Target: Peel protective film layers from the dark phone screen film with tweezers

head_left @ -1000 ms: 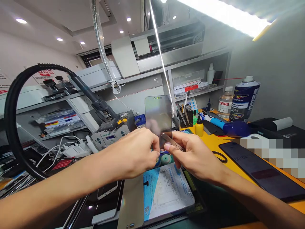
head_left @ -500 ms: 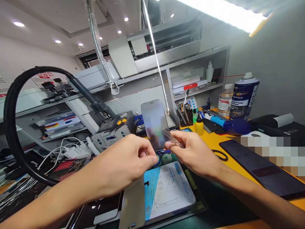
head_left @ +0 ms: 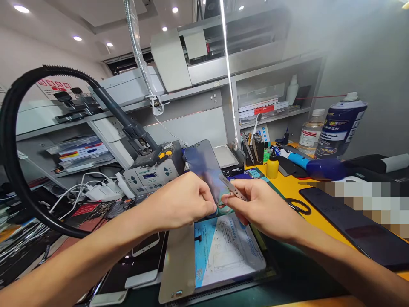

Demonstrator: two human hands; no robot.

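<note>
The phone (head_left: 204, 164) is tilting further, apparently easing access; right hand (head_left: 258, 202) is gripping tweezers (head_left: 227, 182); left hand (head_left: 188, 199) is curling, contents unclear.

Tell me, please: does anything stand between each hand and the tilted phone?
Yes, for the right hand: the tweezers it holds cross in front of the lower right edge of the tilted phone. Between the left hand and the phone, nothing separate is visible; whether they touch, I cannot tell.
</note>
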